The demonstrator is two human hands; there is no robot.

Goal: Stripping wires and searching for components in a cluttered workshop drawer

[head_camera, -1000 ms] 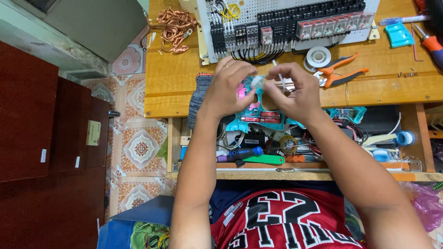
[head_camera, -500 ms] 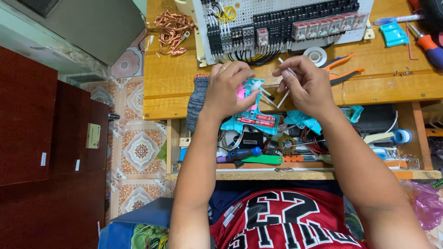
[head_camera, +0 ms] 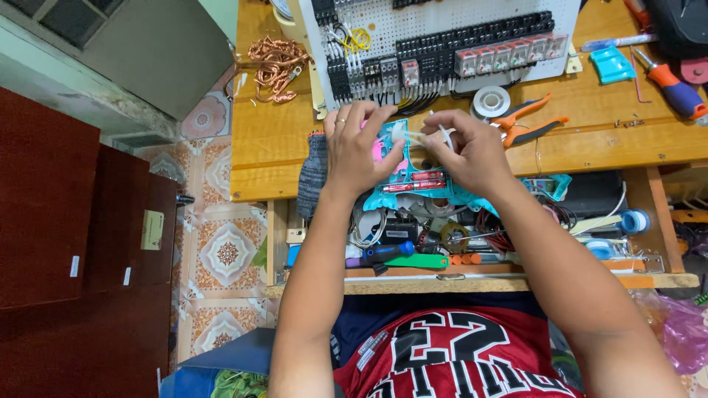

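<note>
My left hand (head_camera: 359, 144) and my right hand (head_camera: 467, 149) meet over the front edge of a wooden workbench (head_camera: 280, 151). Both pinch small white plastic pieces (head_camera: 417, 135), thin and strip-like, between thumb and fingers. Under the hands lies a turquoise plastic packet (head_camera: 413, 188) with red parts inside. A ring shows on my left hand. What exactly the white pieces are is too small to tell.
A white perforated panel (head_camera: 442, 29) carrying black terminal blocks and relays stands at the back. Coiled copper wire (head_camera: 274, 65), a white tape roll (head_camera: 491, 101), orange pliers (head_camera: 528, 125) and an orange screwdriver (head_camera: 675, 82) lie around. An open drawer (head_camera: 442, 250) below holds tools.
Both hands have stayed together over the turquoise packet, fingers shifting on the white pieces. The view has moved a little nearer the bench.
</note>
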